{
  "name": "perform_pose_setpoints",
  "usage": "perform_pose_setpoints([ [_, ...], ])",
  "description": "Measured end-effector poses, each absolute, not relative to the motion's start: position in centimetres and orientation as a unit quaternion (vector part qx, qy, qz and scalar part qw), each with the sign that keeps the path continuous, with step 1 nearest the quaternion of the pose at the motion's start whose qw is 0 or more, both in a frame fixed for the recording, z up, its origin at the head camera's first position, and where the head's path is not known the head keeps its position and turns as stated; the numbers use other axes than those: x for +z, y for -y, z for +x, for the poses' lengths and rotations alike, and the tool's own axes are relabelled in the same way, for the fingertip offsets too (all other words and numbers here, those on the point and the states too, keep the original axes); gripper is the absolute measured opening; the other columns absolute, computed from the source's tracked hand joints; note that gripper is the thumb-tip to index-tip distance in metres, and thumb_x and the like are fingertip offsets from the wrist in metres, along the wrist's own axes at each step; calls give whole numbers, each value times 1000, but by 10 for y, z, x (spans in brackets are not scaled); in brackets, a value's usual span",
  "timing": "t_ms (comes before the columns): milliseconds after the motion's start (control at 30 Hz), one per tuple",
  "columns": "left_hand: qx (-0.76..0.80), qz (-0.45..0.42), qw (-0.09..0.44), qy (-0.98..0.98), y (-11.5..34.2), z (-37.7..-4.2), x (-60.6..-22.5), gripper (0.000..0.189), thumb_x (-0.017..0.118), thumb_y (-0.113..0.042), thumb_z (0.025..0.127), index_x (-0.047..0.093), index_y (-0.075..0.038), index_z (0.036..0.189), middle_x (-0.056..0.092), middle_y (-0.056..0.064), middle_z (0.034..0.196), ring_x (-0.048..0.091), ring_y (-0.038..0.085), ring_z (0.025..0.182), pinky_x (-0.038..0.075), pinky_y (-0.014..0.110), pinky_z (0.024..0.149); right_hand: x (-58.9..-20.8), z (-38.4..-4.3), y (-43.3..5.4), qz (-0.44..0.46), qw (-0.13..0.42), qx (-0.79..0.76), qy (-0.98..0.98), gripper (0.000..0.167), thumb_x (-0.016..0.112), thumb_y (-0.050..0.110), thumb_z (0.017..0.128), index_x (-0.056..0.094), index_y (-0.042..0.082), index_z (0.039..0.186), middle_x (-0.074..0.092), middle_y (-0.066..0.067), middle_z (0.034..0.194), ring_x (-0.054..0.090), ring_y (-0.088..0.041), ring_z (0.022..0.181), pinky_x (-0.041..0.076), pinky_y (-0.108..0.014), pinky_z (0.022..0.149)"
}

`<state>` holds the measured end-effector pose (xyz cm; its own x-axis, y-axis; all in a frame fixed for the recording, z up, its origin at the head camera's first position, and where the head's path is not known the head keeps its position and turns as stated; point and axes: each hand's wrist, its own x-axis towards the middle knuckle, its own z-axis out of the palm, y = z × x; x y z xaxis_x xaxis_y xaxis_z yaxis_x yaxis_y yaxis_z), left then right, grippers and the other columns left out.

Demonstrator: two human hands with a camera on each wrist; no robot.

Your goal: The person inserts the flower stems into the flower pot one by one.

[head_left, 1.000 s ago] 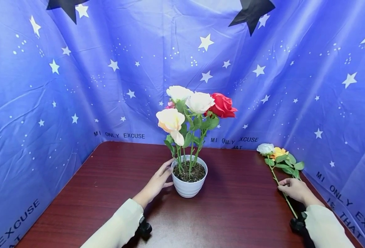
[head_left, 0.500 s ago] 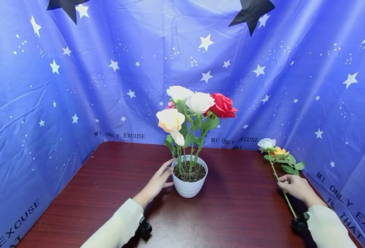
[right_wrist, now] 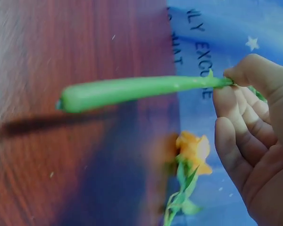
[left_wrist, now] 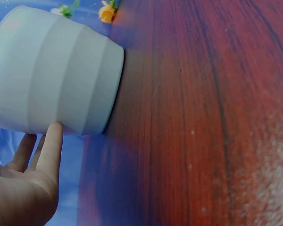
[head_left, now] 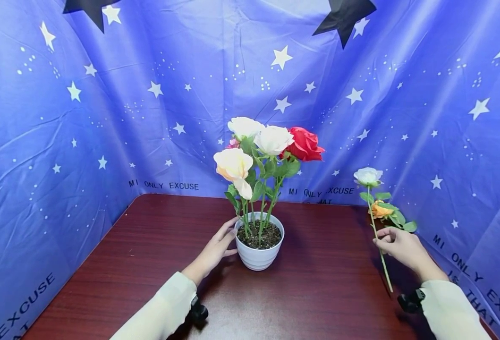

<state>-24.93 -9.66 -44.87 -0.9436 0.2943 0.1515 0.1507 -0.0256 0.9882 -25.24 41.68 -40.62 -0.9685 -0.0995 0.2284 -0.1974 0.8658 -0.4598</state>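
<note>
My left hand (head_left: 213,250) touches the left side of a white ribbed flowerpot (head_left: 259,257), its fingers spread along the wall. In the left wrist view the fingertips rest against the pot (left_wrist: 56,70). Dark soil (head_left: 266,236) fills the pot, and several artificial roses stand upright in it: white (head_left: 274,140), red (head_left: 306,144) and pale peach (head_left: 233,164), with a bit of pink behind. At the right my right hand (head_left: 404,248) pinches the green stem of a white rose (head_left: 368,176) between thumb and fingers. The right wrist view shows the stem's cut end (right_wrist: 68,100) pointing away from the hand.
An orange-yellow rose (head_left: 380,209) with green leaves lies at the table's right edge, behind my right hand. The dark red wooden table (head_left: 169,226) is enclosed by blue cloth (head_left: 190,94) printed with stars. A black wrist camera (head_left: 411,301) sits under the right sleeve.
My right hand has lifted the white rose, tilting its bloom up and away from the orange-yellow one; the stem stands more upright. The left hand and pot have not moved.
</note>
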Motion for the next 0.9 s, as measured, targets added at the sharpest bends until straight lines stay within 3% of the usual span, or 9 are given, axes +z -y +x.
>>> perform_pose_setpoints([
  [233, 698, 159, 50, -697, 97, -248, -448, 52, 46, -37, 107, 36, -21, 156, 35, 23, 151, 33, 40, 141, 51, 53, 98, -392, -250, -395, 105, 143, 270, 946, 30, 73, 27, 93, 62, 2, 107, 67, 5, 77, 63, -6, 65, 46, -23, 59],
  [500, 695, 163, 51, -698, 97, -250, -448, 53, 45, -35, 108, 34, -17, 156, 33, 26, 150, 32, 42, 141, 50, 54, 99, -378, -246, -367, 172, 224, 298, 912, 22, 76, 10, 89, 59, 5, 101, 67, 2, 81, 62, 3, 72, 43, -13, 61],
  [900, 696, 154, 52, -700, 97, -249, -447, 52, 45, -35, 108, 35, -18, 156, 34, 25, 151, 32, 40, 141, 50, 55, 99, -357, -242, -321, 251, 262, 363, 858, 25, 73, -4, 89, 59, 1, 109, 73, -6, 84, 69, -9, 70, 50, -11, 64],
])
